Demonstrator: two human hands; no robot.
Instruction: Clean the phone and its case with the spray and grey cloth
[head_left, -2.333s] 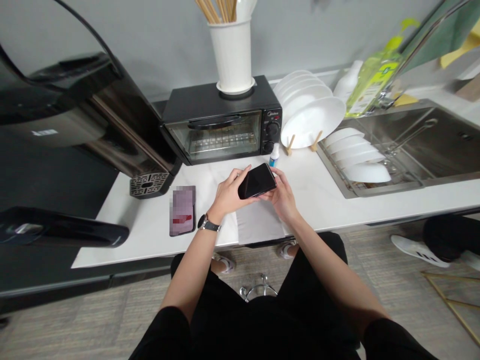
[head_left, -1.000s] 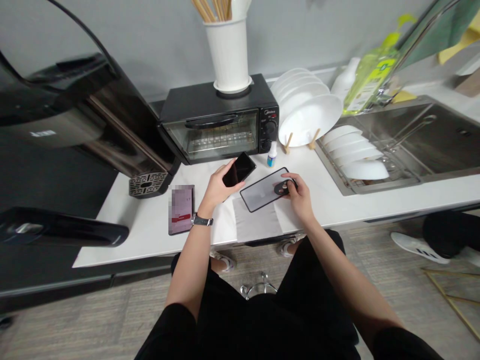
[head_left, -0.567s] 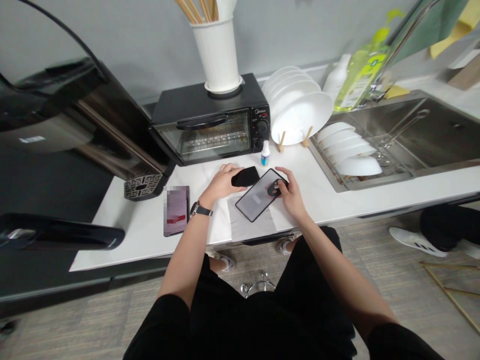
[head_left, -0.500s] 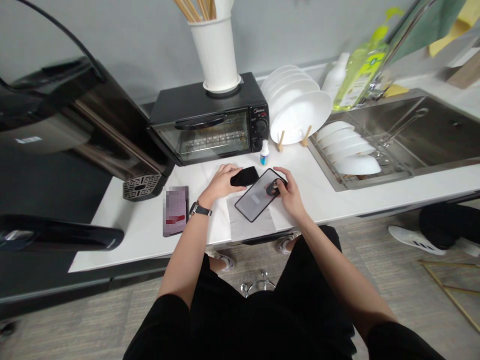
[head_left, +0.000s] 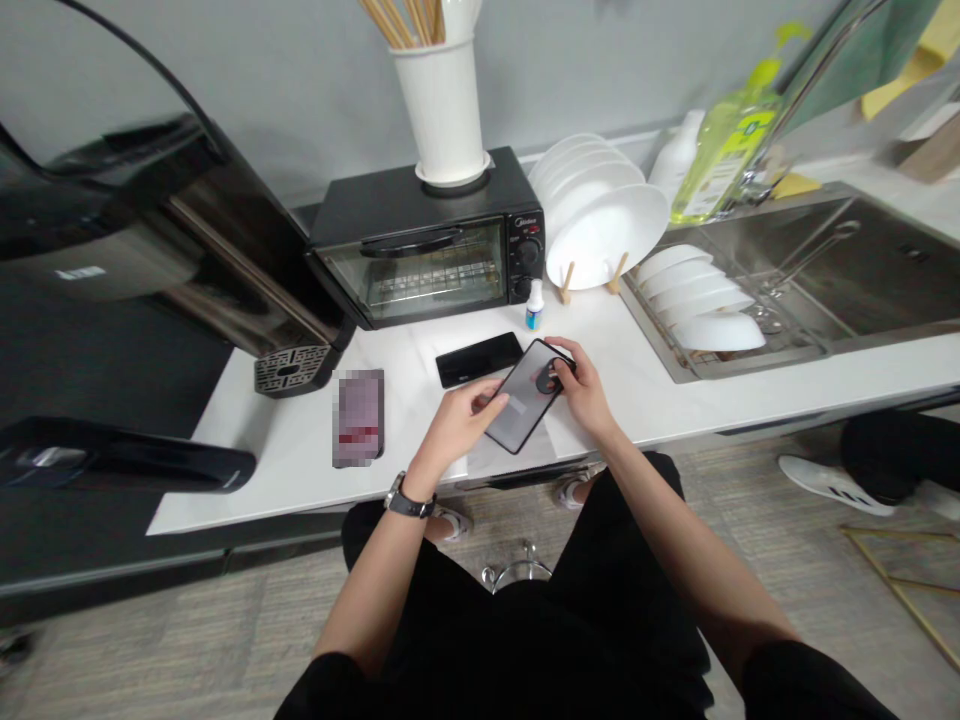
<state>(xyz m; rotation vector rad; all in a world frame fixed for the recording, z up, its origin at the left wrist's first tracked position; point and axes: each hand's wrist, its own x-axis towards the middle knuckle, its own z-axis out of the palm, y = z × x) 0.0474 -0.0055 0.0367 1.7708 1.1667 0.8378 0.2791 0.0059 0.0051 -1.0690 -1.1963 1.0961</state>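
Both my hands hold a translucent phone case (head_left: 519, 408) with a black rim and a dark oval camera cutout, tilted over the front of the counter. My left hand (head_left: 463, 420) pinches its left edge, thumb on top. On the upper right corner, around the cutout, my right hand (head_left: 585, 393) is closed. Just behind the case a black phone (head_left: 474, 360) lies flat on the white counter, touched by neither hand. A grey cloth (head_left: 501, 460) shows partly under the case. Beyond it stands a small white spray bottle (head_left: 534, 306) with a blue label.
A purplish phone-like item (head_left: 360, 420), partly pixelated, lies at the left near a black drink machine (head_left: 292, 372). Behind are a toaster oven (head_left: 420, 220) and white plates (head_left: 607, 235) in a rack. Bowls (head_left: 716, 330) stand by the sink (head_left: 862, 260) at right.
My left hand has let go of the black phone, leaving it on the counter, and has come toward me onto the case's left edge. My right hand keeps its hold.
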